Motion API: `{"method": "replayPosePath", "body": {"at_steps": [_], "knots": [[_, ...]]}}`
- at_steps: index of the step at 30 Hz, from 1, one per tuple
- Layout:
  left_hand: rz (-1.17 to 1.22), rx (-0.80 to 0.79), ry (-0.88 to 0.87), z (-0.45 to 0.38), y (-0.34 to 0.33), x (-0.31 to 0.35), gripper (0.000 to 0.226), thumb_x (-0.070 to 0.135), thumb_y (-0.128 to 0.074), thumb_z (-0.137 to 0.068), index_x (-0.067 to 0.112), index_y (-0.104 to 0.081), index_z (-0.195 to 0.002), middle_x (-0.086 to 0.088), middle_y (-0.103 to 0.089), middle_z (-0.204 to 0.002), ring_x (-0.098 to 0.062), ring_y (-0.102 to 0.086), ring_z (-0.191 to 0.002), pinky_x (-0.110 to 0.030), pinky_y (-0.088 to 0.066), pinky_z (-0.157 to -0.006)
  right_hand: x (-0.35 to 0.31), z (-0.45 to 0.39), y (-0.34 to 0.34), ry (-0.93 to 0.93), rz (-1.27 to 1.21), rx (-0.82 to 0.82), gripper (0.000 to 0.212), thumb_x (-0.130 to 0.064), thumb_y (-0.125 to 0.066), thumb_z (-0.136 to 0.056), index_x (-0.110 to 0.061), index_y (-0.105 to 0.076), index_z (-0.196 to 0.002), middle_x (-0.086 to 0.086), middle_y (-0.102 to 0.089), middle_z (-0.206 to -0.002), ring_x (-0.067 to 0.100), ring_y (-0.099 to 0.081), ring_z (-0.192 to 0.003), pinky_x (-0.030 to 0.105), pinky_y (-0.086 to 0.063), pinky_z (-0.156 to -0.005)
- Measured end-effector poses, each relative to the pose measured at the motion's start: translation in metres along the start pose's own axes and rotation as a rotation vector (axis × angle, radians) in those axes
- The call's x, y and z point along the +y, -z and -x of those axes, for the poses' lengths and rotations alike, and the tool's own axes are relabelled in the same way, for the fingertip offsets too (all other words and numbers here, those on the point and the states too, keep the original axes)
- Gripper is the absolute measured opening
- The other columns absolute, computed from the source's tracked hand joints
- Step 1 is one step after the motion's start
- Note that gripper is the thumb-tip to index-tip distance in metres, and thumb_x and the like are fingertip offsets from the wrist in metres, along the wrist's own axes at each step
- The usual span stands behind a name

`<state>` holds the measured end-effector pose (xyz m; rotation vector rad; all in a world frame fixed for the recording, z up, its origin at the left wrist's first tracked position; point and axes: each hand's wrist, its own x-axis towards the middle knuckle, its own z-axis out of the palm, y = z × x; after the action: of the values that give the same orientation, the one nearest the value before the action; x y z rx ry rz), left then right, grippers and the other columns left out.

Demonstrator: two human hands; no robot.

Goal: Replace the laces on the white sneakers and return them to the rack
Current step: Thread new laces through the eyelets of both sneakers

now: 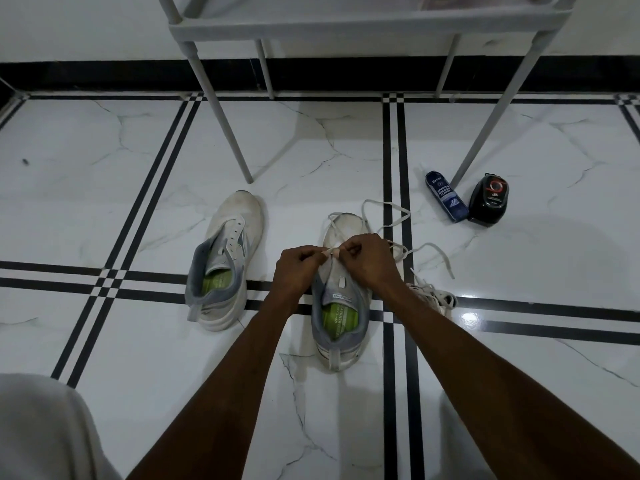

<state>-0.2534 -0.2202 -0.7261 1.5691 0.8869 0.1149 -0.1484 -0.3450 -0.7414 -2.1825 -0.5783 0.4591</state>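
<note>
On a white tiled floor below a grey rack (346,26), a left hand (298,268) and right hand (367,261) both pinch a white lace (384,220) over the right sneaker (341,317), beside an unlaced left sneaker (225,258), with a cleaner bottle (446,196) nearby.

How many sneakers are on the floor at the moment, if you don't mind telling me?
2. One unlaced sneaker lies left, untouched. The other sneaker sits at centre under both hands, its toe partly hidden. None visible elsewhere.
</note>
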Motion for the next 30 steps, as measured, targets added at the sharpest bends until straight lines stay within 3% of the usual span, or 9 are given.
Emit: {"method": "replayPosePath", "body": {"at_steps": [7, 15, 18, 21, 24, 28, 30], "knots": [[0.027, 0.015, 0.043, 0.002, 0.0, 0.01, 0.013, 0.014, -0.066, -0.094, 0.013, -0.078, -0.099, 0.0, -0.074, -0.095, -0.013, -0.066, -0.09, -0.037, -0.056, -0.087, -0.003, 0.001, -0.003, -0.054, -0.088, 0.028, 0.012, -0.028, -0.072, -0.085, -0.019, -0.078, -0.08, -0.005, -0.073, -0.073, 0.008, -0.069, -0.068, 0.031, -0.059, -0.07], [-0.038, 0.019, -0.017, 0.005, 0.0, 0.011, 0.014, 0.017, -0.067, -0.093, 0.014, -0.079, -0.099, -0.002, -0.076, -0.098, -0.017, -0.069, -0.095, -0.028, -0.054, -0.079, -0.005, 0.014, -0.015, -0.087, -0.062, 0.15, 0.016, -0.034, -0.069, -0.087, -0.021, -0.075, -0.08, -0.006, -0.073, -0.078, 0.008, -0.068, -0.074, 0.036, -0.059, -0.072], [-0.037, 0.021, 0.022, 0.006, -0.001, 0.007, 0.018, 0.023, -0.065, -0.095, 0.015, -0.079, -0.088, -0.006, -0.077, -0.09, -0.02, -0.07, -0.092, -0.037, -0.057, -0.082, -0.005, 0.02, -0.016, -0.042, -0.052, 0.179, 0.019, -0.037, -0.069, -0.087, -0.019, -0.076, -0.083, -0.006, -0.073, -0.077, 0.007, -0.067, -0.072, 0.035, -0.058, -0.07], [-0.017, -0.006, 0.043, 0.004, 0.003, 0.003, 0.02, 0.027, -0.064, -0.097, 0.012, -0.077, -0.095, -0.009, -0.076, -0.093, -0.022, -0.07, -0.091, -0.038, -0.059, -0.078, -0.006, 0.016, -0.009, -0.024, -0.079, 0.119, 0.014, -0.035, -0.074, -0.083, -0.022, -0.076, -0.08, -0.007, -0.075, -0.076, 0.003, -0.068, -0.071, 0.032, -0.057, -0.07], [-0.024, 0.003, -0.006, -0.001, 0.002, 0.004, 0.015, 0.021, -0.072, -0.092, 0.007, -0.074, -0.1, -0.009, -0.074, -0.094, -0.015, -0.068, -0.082, -0.021, -0.054, -0.065, -0.008, 0.01, -0.004, -0.009, -0.07, 0.05, 0.008, -0.023, -0.078, -0.08, -0.024, -0.073, -0.074, -0.009, -0.074, -0.075, 0.003, -0.068, -0.07, 0.033, -0.058, -0.072], [-0.069, 0.019, 0.021, -0.006, -0.003, 0.007, 0.013, 0.017, -0.076, -0.088, 0.005, -0.073, -0.093, -0.012, -0.075, -0.093, -0.026, -0.071, -0.086, -0.035, -0.061, -0.078, -0.011, 0.006, 0.0, -0.006, 0.037, -0.042, 0.021, -0.012, -0.062, -0.083, -0.028, -0.066, -0.072, -0.008, -0.073, -0.078, 0.01, -0.068, -0.076, 0.038, -0.056, -0.074], [-0.18, 0.067, -0.03, -0.006, -0.007, 0.011, 0.007, 0.014, -0.073, -0.091, 0.007, -0.071, -0.089, -0.007, -0.074, -0.092, -0.019, -0.068, -0.08, -0.02, -0.056, -0.071, -0.012, 0.007, 0.002, 0.001, 0.148, -0.088, 0.016, -0.015, -0.059, -0.086, -0.027, -0.067, -0.08, -0.005, -0.072, -0.087, 0.014, -0.066, -0.084, 0.037, -0.054, -0.074]]}}
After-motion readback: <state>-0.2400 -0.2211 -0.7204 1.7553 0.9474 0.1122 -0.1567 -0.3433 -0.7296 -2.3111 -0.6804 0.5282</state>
